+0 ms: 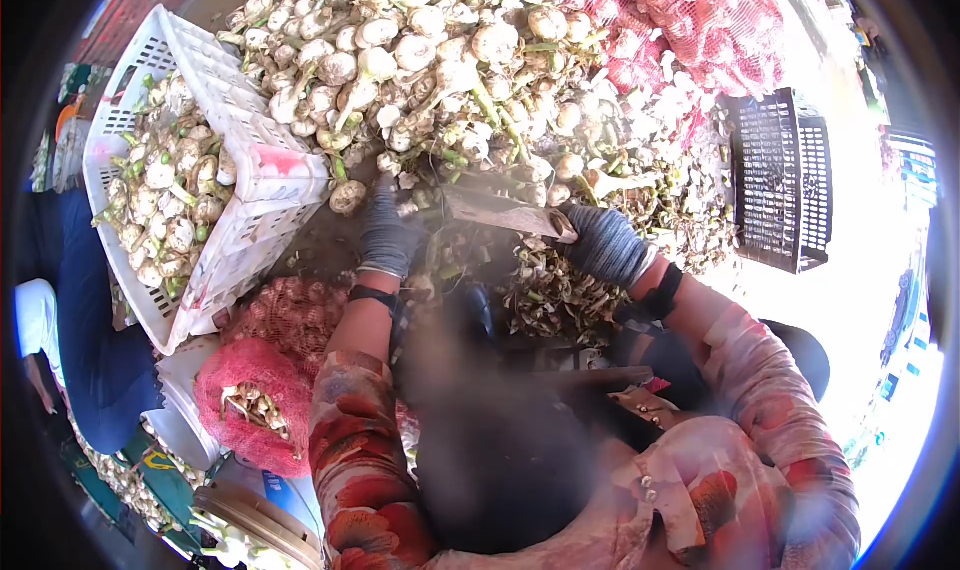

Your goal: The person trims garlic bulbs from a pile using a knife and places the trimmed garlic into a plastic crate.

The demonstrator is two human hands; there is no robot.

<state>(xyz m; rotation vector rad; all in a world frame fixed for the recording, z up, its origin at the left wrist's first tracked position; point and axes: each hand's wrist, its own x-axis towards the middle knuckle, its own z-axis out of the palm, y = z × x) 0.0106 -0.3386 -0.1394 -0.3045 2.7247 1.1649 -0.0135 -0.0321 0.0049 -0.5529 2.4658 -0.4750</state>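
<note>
My left hand, in a grey-blue glove, is at the near edge of a heap of garlic bulbs with stalks on. Its fingers are bent at a small pale garlic bulb, partly hidden and blurred. My right hand, gloved alike, is closed round the end of a knife. The knife's broad, dull blade points left toward my left hand, a short way apart from it. Cut stalks and dry leaf scraps lie below the blade.
A tilted white plastic crate holds garlic at the left. Red mesh sacks stand near my left arm, with more mesh sacks behind the heap. A black slatted crate stands at the right. Another person's dark-clothed leg is far left.
</note>
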